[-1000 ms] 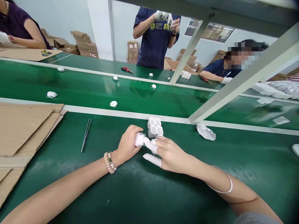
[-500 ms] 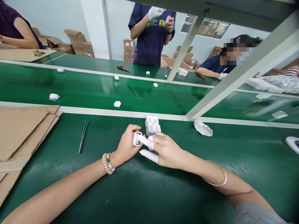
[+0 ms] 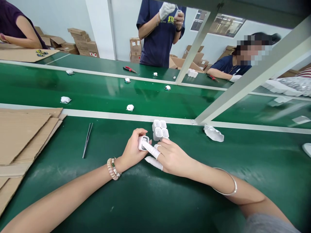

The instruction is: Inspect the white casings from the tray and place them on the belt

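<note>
My left hand (image 3: 132, 147) is closed around a small white plastic housing (image 3: 140, 143), its open end turned toward my right hand. Something grey and white sits inside that opening, partly covered by a finger. My right hand (image 3: 170, 157) wears white finger cots, and its stretched index finger pokes into the mouth of the housing. The thumb, also covered, points left below it, apart from the housing. Just beyond my hands stands a cluster of several white open-topped housings (image 3: 158, 133). Metal tweezers (image 3: 87, 140) lie on the green table (image 3: 116, 207) to the left.
Flattened cardboard (image 3: 24, 136) covers the left side. A crumpled white piece (image 3: 213, 133) lies right of the housings, near a slanted metal post (image 3: 233, 87). Small white parts (image 3: 130, 107) ride on the green belt (image 3: 102, 97). Co-workers and red-handled pliers (image 3: 129, 69) are across it.
The white parts on the belt have shifted right. My right index finger has moved slightly within the housing's opening; my left hand keeps its hold. Across the belt, a co-worker's gloved hand has moved.
</note>
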Available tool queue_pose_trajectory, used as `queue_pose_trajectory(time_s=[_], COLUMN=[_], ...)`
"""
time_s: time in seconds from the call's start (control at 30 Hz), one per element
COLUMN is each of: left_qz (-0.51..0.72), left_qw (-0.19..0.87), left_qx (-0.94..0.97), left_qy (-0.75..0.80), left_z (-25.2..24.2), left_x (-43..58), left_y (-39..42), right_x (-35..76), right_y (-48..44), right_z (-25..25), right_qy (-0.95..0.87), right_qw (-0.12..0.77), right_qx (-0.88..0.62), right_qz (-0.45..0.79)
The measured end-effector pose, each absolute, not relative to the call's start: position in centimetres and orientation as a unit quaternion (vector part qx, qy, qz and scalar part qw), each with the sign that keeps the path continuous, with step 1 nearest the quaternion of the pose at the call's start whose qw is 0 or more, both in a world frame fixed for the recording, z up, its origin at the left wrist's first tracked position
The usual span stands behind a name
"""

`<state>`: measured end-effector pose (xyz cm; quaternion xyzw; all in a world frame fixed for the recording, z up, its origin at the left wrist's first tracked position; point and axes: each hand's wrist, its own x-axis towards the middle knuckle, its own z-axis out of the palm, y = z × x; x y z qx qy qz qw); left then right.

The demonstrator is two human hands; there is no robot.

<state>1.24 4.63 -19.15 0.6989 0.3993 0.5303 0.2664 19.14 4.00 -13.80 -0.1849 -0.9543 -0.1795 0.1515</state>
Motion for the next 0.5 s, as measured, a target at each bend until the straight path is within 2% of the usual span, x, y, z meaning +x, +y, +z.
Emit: queue_pose_trajectory(time_s=[0.17, 0.37, 0.5], left_qz=[0.511, 0.506, 0.496], left_qw=[0.246, 0.334, 0.368], left_qx=[0.723, 0.716, 0.714], left_qy=[0.396, 0.346, 0.33], left_z=[-18.9, -18.8, -19.0], left_x=[1.1, 1.3, 1.5], left_y=[4.6, 4.5, 4.4], right_x=[19.1, 18.8, 18.5], right_y=[4.2, 4.7, 4.7], right_z=[-12.9, -12.5, -13.5], right_qy=[-0.954, -0.914, -0.914], right_qw=[0.154, 0.305, 0.314], right_qx=[-0.177, -0.258, -0.256], right_qz=[-0.189, -0.066, -0.014])
